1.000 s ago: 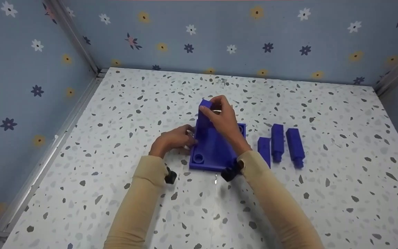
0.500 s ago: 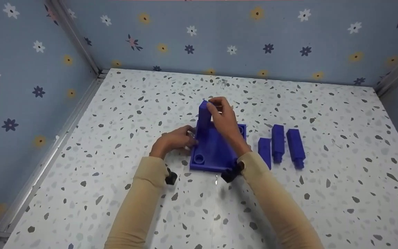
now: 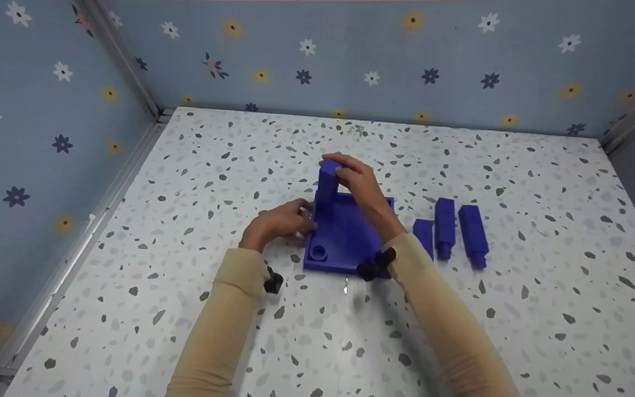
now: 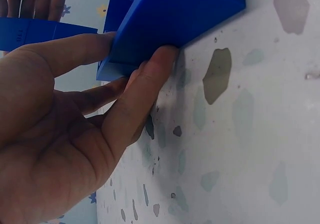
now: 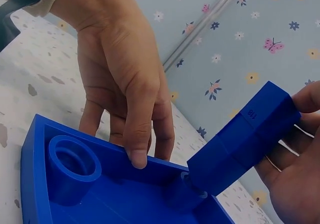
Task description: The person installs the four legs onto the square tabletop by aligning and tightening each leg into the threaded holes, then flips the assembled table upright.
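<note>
A blue tabletop (image 3: 345, 237) lies underside up, with raised edges and round corner sockets. One square table leg (image 3: 327, 184) stands at its far left corner; in the right wrist view this leg (image 5: 245, 139) meets the socket there, slightly tilted to it. My right hand (image 3: 364, 184) holds the leg near its upper end, thumb on the near side and fingers behind. My left hand (image 3: 281, 220) grips the left edge of the tabletop; the right wrist view has this hand (image 5: 125, 89) with one digit over the rim and the others outside.
Three more blue legs lie right of the tabletop: a near leg (image 3: 423, 237) partly covered by the right sleeve, a middle leg (image 3: 444, 226) and an outer leg (image 3: 473, 234). Flowered panels (image 3: 339, 60) wall in the speckled table (image 3: 229, 160).
My right thumb has drawn back from the leg's front face, and the fingers have reached round behind its top. The leg appears slightly turned. The left hand and tabletop stay put.
</note>
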{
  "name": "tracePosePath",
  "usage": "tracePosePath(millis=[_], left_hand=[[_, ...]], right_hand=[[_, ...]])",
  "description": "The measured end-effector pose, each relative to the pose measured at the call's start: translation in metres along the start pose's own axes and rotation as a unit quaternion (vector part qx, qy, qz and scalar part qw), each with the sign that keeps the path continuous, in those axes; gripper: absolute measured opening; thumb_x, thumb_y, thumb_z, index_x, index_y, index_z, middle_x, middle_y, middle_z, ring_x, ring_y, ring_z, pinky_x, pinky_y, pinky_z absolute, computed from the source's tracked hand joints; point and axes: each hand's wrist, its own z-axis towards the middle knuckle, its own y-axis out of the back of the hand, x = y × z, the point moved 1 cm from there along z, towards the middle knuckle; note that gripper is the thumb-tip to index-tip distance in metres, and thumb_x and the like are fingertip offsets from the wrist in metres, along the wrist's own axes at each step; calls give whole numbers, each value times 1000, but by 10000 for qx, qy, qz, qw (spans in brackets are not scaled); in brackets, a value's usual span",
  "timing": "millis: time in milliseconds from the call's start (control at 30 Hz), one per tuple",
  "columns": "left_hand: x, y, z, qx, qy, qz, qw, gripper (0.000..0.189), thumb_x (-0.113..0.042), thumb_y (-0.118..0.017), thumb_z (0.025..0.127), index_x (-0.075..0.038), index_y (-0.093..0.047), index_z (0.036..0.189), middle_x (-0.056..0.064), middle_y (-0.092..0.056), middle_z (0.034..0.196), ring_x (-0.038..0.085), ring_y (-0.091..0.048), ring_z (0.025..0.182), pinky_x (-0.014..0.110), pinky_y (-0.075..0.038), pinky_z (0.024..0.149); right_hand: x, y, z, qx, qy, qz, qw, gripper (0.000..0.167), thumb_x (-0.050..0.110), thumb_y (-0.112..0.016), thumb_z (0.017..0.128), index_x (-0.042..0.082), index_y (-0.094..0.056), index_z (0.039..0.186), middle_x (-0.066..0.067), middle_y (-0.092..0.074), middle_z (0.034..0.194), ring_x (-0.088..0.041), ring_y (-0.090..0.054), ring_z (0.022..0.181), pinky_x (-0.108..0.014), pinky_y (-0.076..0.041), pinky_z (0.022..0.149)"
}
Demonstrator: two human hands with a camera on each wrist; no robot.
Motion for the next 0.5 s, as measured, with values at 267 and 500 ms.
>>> tracePosePath(millis=[267,500], left_hand=[[0,2,1,-84,-60,352,9993,50,-23,-64,87,-11,-46,131,10,-62,114,21,-64,101,35,-50,91],[0,1,0,-65,-74,313,9995,50,-21,-63,87,-11,-45,132,11,-61,114,22,-64,100,34,-52,87]], right_hand=[[-1,-2,0,-153,136,-3,9998,31,7,-48,95,3,-60,123,-12,-60,120,-17,-59,104,-33,-46,94],[-4,-3,-1,-242,374,-155,9989,33,13,-56,94,0,-57,125,-8,-61,114,-17,-58,104,-32,-46,94]])
